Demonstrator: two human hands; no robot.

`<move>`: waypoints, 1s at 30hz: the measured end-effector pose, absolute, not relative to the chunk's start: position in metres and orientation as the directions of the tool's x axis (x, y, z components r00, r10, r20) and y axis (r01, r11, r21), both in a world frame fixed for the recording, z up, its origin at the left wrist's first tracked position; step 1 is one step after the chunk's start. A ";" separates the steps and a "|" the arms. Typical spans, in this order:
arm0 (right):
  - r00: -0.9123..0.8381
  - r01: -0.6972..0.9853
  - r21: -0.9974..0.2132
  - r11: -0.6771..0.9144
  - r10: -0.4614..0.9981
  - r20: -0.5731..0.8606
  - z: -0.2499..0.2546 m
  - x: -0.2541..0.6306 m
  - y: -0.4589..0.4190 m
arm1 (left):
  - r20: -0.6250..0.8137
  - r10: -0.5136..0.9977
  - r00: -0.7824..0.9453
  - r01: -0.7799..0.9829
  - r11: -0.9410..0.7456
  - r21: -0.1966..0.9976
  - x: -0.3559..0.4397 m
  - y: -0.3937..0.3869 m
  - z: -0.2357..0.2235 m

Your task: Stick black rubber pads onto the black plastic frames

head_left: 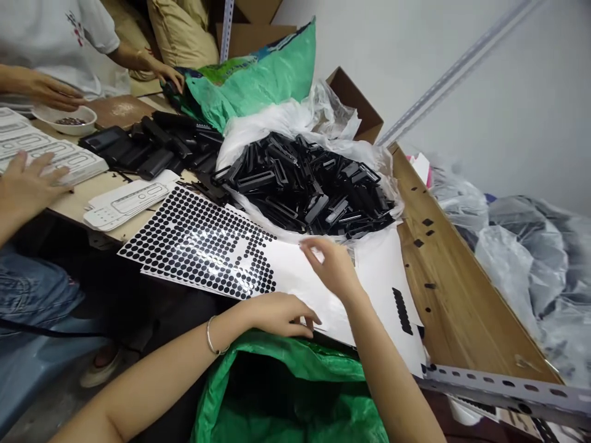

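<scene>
My left hand (284,314), with a bracelet at the wrist, rests over the near edge of a white sheet (295,271). Its fingers are bent and slightly apart, and I see nothing held in them. Above the sheet, my right hand (332,266) is closed in a pinch, thumb and finger curled together; whatever they may hold is too small to make out. Rows of round black stickers (198,246) cover the sheet's left part, while its right part is bare white. Just beyond my right hand lies a white plastic bag (277,120) full of black plastic parts (305,184).
An open green sack (295,369) hangs below my hands. To the left are black cases (152,147), printed cards (129,200) and a white bowl (69,120). Co-workers' hands (28,191) work there. A wooden board (462,283) and metal rail (498,381) border the right.
</scene>
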State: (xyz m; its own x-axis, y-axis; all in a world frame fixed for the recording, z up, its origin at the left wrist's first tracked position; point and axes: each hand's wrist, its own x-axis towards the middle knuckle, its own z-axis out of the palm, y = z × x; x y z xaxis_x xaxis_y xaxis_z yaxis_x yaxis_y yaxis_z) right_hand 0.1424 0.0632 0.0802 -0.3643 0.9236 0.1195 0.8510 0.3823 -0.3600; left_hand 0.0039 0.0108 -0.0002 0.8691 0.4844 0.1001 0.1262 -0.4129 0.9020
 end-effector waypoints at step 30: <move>-0.347 0.647 -0.664 0.375 0.920 0.182 -0.028 0.147 0.011 | -0.055 0.990 -0.127 -0.515 -0.018 0.857 0.005 0.046 -0.018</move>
